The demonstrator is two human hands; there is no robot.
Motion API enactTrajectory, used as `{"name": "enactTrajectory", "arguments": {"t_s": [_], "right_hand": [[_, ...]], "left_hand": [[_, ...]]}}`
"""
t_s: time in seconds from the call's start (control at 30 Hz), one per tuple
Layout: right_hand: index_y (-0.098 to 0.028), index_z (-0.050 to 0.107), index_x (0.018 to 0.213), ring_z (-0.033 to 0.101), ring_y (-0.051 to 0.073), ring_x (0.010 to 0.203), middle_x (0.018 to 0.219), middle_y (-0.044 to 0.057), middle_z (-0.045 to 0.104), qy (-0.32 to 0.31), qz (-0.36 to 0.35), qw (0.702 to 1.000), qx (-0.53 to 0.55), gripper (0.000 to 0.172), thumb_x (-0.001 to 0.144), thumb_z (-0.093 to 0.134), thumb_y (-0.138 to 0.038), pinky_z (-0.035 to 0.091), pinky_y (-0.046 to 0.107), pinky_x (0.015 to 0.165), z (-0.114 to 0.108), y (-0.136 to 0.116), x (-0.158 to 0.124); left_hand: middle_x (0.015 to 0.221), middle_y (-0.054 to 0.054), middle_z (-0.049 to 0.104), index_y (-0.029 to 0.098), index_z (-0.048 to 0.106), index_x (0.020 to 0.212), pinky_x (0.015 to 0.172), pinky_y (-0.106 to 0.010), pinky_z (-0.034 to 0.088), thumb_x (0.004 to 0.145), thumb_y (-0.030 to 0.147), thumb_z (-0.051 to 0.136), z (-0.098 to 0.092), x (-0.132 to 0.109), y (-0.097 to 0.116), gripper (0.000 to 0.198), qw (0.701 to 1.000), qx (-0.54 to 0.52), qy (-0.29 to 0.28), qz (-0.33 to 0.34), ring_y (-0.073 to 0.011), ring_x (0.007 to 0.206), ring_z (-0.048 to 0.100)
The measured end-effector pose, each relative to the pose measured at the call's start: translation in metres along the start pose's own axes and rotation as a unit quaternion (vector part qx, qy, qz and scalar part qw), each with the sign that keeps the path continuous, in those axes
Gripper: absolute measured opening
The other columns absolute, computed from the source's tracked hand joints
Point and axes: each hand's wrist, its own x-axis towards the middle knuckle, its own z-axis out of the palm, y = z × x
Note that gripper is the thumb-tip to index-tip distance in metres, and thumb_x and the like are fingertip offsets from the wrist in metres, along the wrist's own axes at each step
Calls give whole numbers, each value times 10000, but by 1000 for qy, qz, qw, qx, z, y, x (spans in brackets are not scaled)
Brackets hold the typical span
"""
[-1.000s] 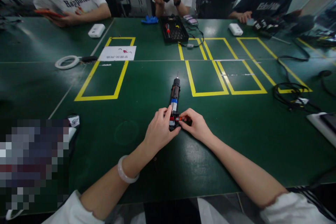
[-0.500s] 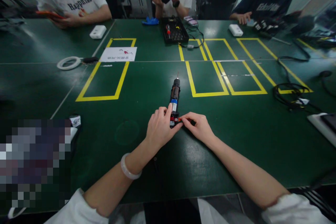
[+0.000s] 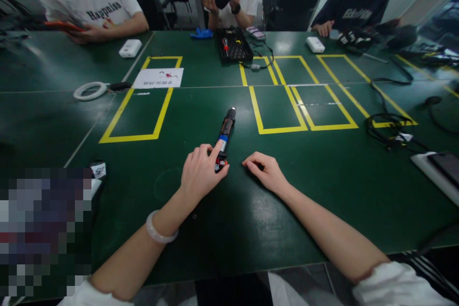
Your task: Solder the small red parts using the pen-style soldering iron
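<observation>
Right hand (image 3: 267, 172) now off screwdriver (image 3: 225, 129) (yellow outlines (image 3: 283, 129) beyond)

The desk (image 3: 233, 229) is dark green, marked with rectangles of yellow tape (image 3: 136, 137) and thin pale lines. The tool (image 3: 225, 135) is black, with a blue band and red at its near end. The bracelet (image 3: 158, 234) is milky white. A white sheet (image 3: 158, 78) carries a small red mark. The tape roll (image 3: 86, 91) and a small box (image 3: 130, 48) are white. The tray (image 3: 233, 48) and cables (image 3: 387, 126) are black. One plastic piece (image 3: 201, 33) is bright blue.
</observation>
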Motion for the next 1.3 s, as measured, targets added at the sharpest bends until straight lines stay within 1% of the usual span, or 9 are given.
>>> {"name": "enactTrajectory", "arguments": {"t_s": [0.23, 0.43, 0.57, 0.7, 0.87, 0.97, 1.07, 1.17, 1.3], "right_hand": [[-179, 689, 842, 610, 139, 709, 836, 36, 701, -12, 15, 1000, 8, 176, 920, 535, -209, 444, 253, 645, 0, -2, 1], [-168, 696, 833, 610, 131, 678, 810, 32, 702, -11, 44, 998, 37, 185, 916, 538, -212, 437, 246, 629, 1, 0, 2], [-162, 699, 833, 620, 137, 705, 813, 38, 705, -17, 51, 997, 49, 184, 915, 545, -219, 443, 245, 642, 1, 1, 3], [-160, 702, 840, 612, 130, 688, 798, 33, 700, -21, 53, 997, 45, 185, 917, 543, -219, 437, 237, 631, 1, -1, 4], [-162, 700, 819, 588, 123, 666, 807, 33, 703, -29, 51, 998, 35, 188, 912, 544, -208, 414, 231, 604, 1, -3, 4], [-165, 700, 823, 566, 116, 642, 818, 31, 707, -33, 47, 998, 31, 186, 913, 543, -212, 403, 228, 594, 1, -3, 4], [-168, 702, 827, 556, 112, 627, 804, 25, 702, -35, 47, 998, 29, 189, 913, 541, -215, 399, 225, 586, 2, -3, 4], [-167, 705, 828, 556, 112, 625, 795, 23, 699, -39, 54, 997, 31, 191, 914, 543, -219, 395, 223, 579, 2, -3, 5], [-168, 710, 848, 570, 113, 642, 797, 19, 702, -44, 59, 997, 38, 187, 917, 545, -223, 401, 223, 592, 2, -2, 6]], "left_hand": [[1177, -178, 501, 196, 364, 1462, 764, -390, 432, 906, 524, 390, -5, -4, -65, 647, 993, 53, -37, -96, -318, 958, 535], [1213, -237, 482, 152, 343, 1467, 806, -438, 423, 908, 535, 356, -9, -15, -123, 678, 978, 46, -54, -194, -384, 1012, 529], [1251, -262, 458, 120, 313, 1463, 816, -451, 427, 916, 566, 300, -15, -21, -153, 706, 967, 83, -86, -225, -403, 1040, 519], [1267, -268, 454, 121, 314, 1447, 807, -433, 427, 915, 581, 275, -18, -25, -176, 705, 955, 105, -102, -258, -402, 1035, 525], [1260, -258, 476, 124, 322, 1424, 800, -420, 415, 914, 554, 305, -17, -29, -189, 668, 945, 137, -95, -281, -375, 990, 537], [1254, -258, 479, 109, 329, 1413, 830, -436, 402, 918, 563, 270, -18, -31, -189, 674, 944, 132, -99, -286, -388, 1017, 529], [1255, -235, 478, 114, 374, 1385, 850, -436, 400, 914, 568, 280, -17, -31, -188, 661, 945, 133, -75, -290, -375, 1028, 516], [1262, -200, 467, 151, 423, 1353, 799, -394, 427, 892, 563, 362, -15, -31, -188, 621, 948, 117, -39, -294, -341, 1011, 507], [1210, -174, 471, 178, 485, 1258, 726, -372, 452, 868, 570, 421, -15, -32, -187, 556, 945, 86, -27, -316, -320, 993, 508]]}}
